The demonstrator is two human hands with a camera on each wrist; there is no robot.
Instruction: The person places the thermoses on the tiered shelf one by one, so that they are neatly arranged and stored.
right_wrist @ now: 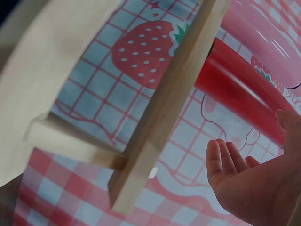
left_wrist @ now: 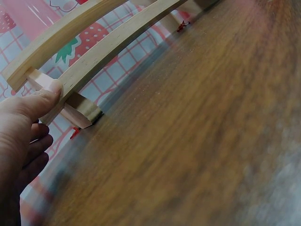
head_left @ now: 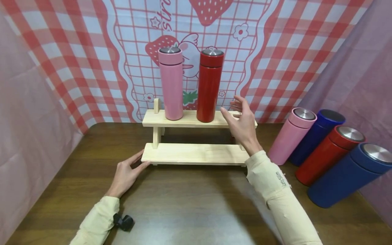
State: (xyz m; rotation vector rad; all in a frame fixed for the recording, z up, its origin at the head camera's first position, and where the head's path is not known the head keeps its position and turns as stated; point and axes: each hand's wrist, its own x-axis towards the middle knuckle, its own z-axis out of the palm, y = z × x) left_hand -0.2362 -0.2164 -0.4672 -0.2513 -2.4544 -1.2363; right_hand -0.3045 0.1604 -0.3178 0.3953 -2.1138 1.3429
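A two-tier wooden rack [head_left: 196, 153] stands on the table. On its upper shelf a pink thermos bottle [head_left: 172, 86] and a red thermos bottle [head_left: 210, 87] stand upright, side by side. My left hand [head_left: 128, 175] grips the left end of the lower shelf, thumb along its front edge; the left wrist view shows the thumb [left_wrist: 49, 92] on the wood. Just right of the red bottle is my right hand [head_left: 243, 124], fingers spread in a loose curve and nothing between them. In the right wrist view the right hand [right_wrist: 263, 183] is apart from the red bottle [right_wrist: 244, 89].
Right of the rack stand another pink bottle [head_left: 284, 141], a dark blue bottle [head_left: 309, 139], a second red bottle [head_left: 324, 160] and a blue bottle [head_left: 343, 180], close together. A red-and-white checked strawberry cloth [head_left: 92, 64] hangs behind the rack. Pink cloth covers both sides.
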